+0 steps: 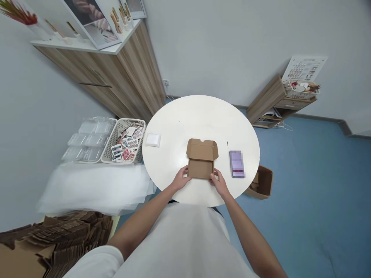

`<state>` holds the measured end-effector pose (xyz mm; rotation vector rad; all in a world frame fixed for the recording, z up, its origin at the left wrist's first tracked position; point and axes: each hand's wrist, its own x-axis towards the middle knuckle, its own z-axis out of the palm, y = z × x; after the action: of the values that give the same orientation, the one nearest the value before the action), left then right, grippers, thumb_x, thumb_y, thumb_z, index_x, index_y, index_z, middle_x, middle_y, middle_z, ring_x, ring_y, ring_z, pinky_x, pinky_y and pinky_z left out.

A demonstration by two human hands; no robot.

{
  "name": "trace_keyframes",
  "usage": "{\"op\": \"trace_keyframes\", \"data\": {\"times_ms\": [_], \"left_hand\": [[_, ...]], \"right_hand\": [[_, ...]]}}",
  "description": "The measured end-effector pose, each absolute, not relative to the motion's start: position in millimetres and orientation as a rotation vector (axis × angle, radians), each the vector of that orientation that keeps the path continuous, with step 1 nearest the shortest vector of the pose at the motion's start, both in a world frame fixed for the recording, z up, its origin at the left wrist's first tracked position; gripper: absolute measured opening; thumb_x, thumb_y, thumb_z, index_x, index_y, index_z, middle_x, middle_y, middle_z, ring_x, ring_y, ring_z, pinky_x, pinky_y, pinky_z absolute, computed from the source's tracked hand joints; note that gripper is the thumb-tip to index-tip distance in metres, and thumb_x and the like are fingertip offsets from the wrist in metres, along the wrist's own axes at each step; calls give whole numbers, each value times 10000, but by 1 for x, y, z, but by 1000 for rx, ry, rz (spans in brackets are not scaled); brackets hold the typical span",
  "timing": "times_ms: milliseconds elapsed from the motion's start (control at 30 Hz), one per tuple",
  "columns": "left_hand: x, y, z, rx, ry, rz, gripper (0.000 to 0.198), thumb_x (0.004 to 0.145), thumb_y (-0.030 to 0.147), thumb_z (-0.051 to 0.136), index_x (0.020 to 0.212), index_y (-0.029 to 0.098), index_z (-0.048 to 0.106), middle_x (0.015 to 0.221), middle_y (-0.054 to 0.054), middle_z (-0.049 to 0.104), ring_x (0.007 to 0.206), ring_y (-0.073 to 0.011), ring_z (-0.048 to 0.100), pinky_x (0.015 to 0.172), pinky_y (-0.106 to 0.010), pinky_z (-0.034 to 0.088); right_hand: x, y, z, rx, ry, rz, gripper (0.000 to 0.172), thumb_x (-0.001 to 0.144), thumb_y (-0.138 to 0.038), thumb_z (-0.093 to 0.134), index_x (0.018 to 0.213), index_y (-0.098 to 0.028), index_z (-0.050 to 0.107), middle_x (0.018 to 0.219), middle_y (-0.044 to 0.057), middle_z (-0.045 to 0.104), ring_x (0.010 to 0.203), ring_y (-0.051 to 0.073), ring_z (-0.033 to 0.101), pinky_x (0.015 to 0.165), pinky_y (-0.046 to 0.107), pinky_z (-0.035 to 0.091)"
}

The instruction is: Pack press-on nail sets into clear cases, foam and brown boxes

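A small brown cardboard box with its lid raised away from me rests near the front of the white round table. Its inside looks bare. Both hands hold it by the sides: my left hand is closed on the left front corner, and my right hand grips the right front corner with the thumb at the front edge. To the right of the box lies a purple stack, blurred out in part. A white square pack lies at the table's left edge.
Left of the table stands a white basket of printed sticker sheets, beside clear plastic packs. White sheets and flat brown cardboard lie nearer me. An open carton is on the floor at right. Wooden cabinets stand behind.
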<state>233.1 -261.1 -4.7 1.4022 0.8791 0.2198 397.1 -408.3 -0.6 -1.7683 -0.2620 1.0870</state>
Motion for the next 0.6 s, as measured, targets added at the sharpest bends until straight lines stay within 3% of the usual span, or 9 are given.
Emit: {"op": "trace_keyframes", "data": {"times_ms": [267, 600], "left_hand": [[270, -252, -8, 1295, 860, 319, 617, 634, 107, 500, 1236, 218, 424, 1258, -45, 472, 1139, -223, 423, 932, -366, 351], [282, -254, -16, 1248, 887, 364, 640, 628, 116, 484, 1255, 215, 407, 1297, -39, 438, 1197, -239, 371, 972, -386, 312]], "right_hand": [[428, -400, -11, -1567, -158, 1119, 519, 728, -476, 530, 1210, -320, 420, 1166, 27, 491, 831, 149, 616, 817, 330, 489], [445, -397, -20, -1505, -159, 1161, 581, 707, -511, 539, 1241, -343, 384, 1300, 4, 396, 875, 152, 607, 868, 348, 464]]}}
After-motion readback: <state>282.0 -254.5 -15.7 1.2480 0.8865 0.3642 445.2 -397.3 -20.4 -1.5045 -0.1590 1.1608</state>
